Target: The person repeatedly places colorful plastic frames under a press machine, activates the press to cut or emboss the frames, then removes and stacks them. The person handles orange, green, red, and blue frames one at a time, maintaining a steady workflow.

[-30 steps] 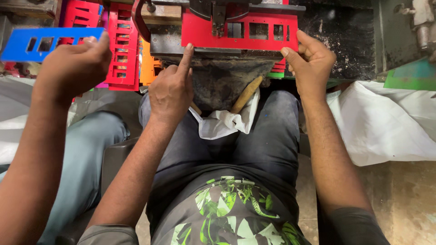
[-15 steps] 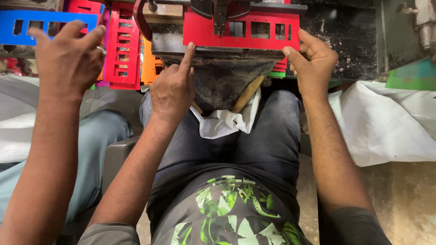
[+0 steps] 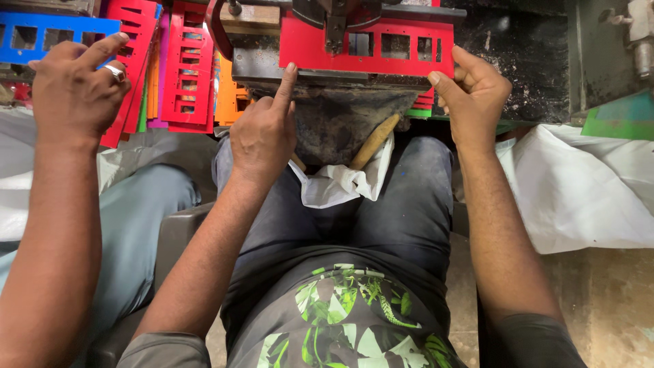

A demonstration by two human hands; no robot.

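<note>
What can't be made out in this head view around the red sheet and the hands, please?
- Red cut-out sheet: top edge hidden under the press head.
- Left hand and right hand: palms face away.
- Co-worker's hand: its grip on the blue sheet is unclear.
</note>
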